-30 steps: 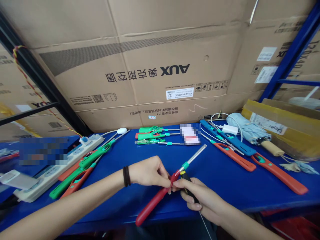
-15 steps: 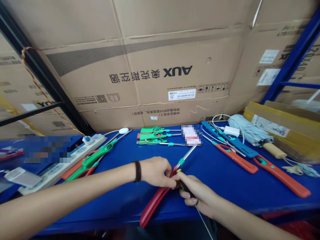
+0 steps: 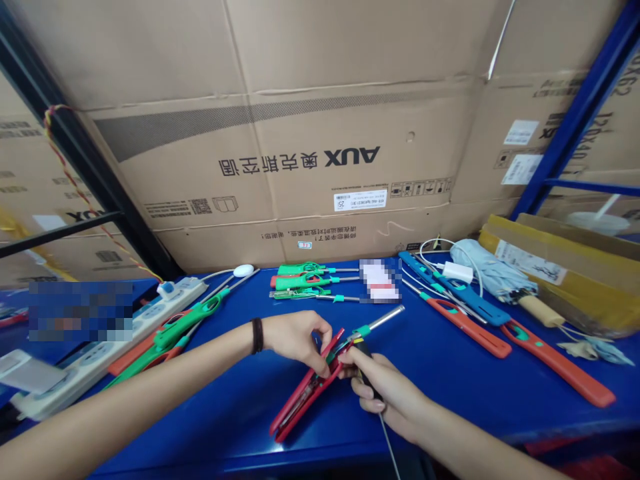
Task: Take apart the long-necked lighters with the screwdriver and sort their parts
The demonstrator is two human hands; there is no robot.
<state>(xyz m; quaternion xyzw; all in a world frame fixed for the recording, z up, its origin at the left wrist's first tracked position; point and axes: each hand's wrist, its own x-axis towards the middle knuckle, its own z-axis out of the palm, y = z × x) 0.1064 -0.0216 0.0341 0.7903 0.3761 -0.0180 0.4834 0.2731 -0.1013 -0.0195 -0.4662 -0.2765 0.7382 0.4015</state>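
Observation:
A red long-nosed lighter (image 3: 305,400) with a teal collar and metal tube lies on the blue table (image 3: 440,373) in front of me. Its red casing is split open along the handle, showing the inside. My left hand (image 3: 297,340), with a black band at the wrist, pinches the upper end of the casing. My right hand (image 3: 385,393) grips a black-handled tool (image 3: 363,353) with a yellow mark, its thin shaft sticking out below my palm, its handle end beside the lighter's collar.
More lighters lie around: green and red ones (image 3: 175,327) at left, green ones (image 3: 305,277) at the back, red and blue ones (image 3: 470,313) at right. A white power strip (image 3: 100,347) is at left, a folded umbrella (image 3: 500,277) and charger at right. Cardboard boxes (image 3: 310,160) wall the back.
The red lighter's casing was closed a second ago and now gapes open in two halves. The lighter lies flatter, its metal tube lower. Both hands stayed at its collar end.

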